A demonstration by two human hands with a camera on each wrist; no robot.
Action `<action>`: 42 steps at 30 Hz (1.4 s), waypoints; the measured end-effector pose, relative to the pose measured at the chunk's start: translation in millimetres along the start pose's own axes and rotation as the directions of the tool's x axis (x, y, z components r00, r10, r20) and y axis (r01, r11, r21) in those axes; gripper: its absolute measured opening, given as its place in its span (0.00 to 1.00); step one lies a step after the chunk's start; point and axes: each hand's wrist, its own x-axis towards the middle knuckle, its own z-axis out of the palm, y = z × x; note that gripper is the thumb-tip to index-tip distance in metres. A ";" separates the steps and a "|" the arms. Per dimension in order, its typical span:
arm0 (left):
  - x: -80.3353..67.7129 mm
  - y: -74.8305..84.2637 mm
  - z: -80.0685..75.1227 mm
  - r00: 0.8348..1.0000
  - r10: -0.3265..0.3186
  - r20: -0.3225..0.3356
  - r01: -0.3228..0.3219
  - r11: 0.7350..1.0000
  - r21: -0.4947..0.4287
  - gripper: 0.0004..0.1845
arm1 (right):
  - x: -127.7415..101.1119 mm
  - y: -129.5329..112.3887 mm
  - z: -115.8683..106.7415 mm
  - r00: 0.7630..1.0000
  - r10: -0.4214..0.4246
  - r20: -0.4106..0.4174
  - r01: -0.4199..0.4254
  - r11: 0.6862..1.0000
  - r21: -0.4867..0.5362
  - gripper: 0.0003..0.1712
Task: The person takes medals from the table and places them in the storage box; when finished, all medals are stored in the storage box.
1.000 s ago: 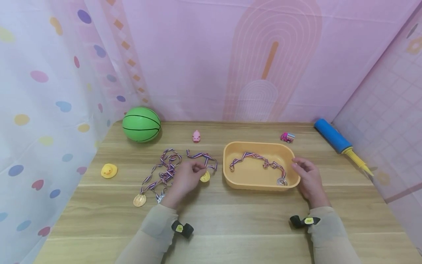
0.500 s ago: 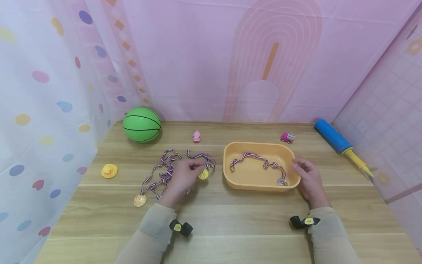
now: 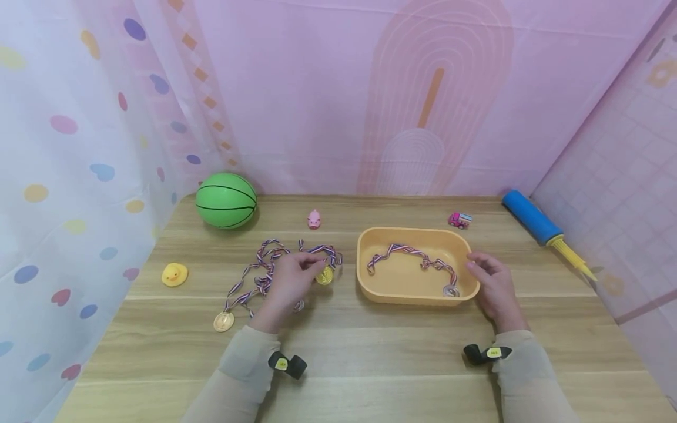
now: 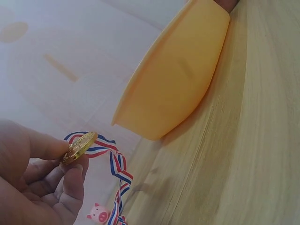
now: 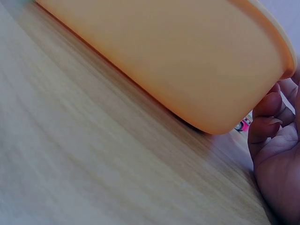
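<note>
My left hand point(image 3: 291, 282) pinches a gold medal point(image 3: 324, 275) between thumb and fingers. In the left wrist view the medal point(image 4: 78, 148) is tilted, and its striped red, white and blue ribbon point(image 4: 119, 171) trails down beside it. At the right end of a yellow-orange plastic basin point(image 3: 412, 299), my right hand point(image 3: 496, 288) holds the rim, its fingers curled in the right wrist view. Inside the basin lies a silver medal point(image 3: 451, 291) with its ribbon. Left of my left hand are tangled ribbons point(image 3: 262, 285) and another gold medal point(image 3: 224, 321); a silver medal point(image 3: 298, 305) is partly hidden by that hand.
A green ball point(image 3: 226, 200) and a pink toy pig point(image 3: 314, 219) stand at the back. A yellow toy duck point(image 3: 174, 274) sits at the left. Behind the basin is a small toy truck point(image 3: 460, 220); a blue-and-yellow hand pump point(image 3: 534, 217) lies at the far right.
My left hand has moved slightly left and back with the gold medal, whose ribbon has shifted along. My right hand and the basin have stayed put.
</note>
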 end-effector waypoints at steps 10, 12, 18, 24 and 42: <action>-0.1 3.7 -4.2 1.000 0.010 0.004 -0.009 0.999 -0.048 0.08 | -2.3 -2.1 -0.1 1.000 0.006 -0.004 -0.006 1.000 -0.016 0.08; -0.1 5.3 -5.8 1.000 0.002 0.000 -0.002 0.998 -0.061 0.08 | -3.7 -1.8 -0.5 1.000 0.010 -0.006 -0.010 1.000 -0.021 0.08; -0.6 9.3 -9.8 1.000 -0.008 -0.013 0.006 0.996 -0.094 0.07 | -7.6 -1.1 -0.7 1.000 0.021 0.002 -0.021 1.000 -0.018 0.09; -3.0 13.4 -12.7 0.999 -0.026 -0.023 0.023 0.993 -0.115 0.09 | -11.6 0.9 5.9 1.000 -0.009 0.013 0.008 0.999 0.034 0.13; -6.0 37.8 -27.5 0.994 0.023 -0.110 -0.052 0.962 -0.267 0.10 | -20.7 6.4 24.8 0.996 0.014 0.085 -0.008 0.998 -0.069 0.09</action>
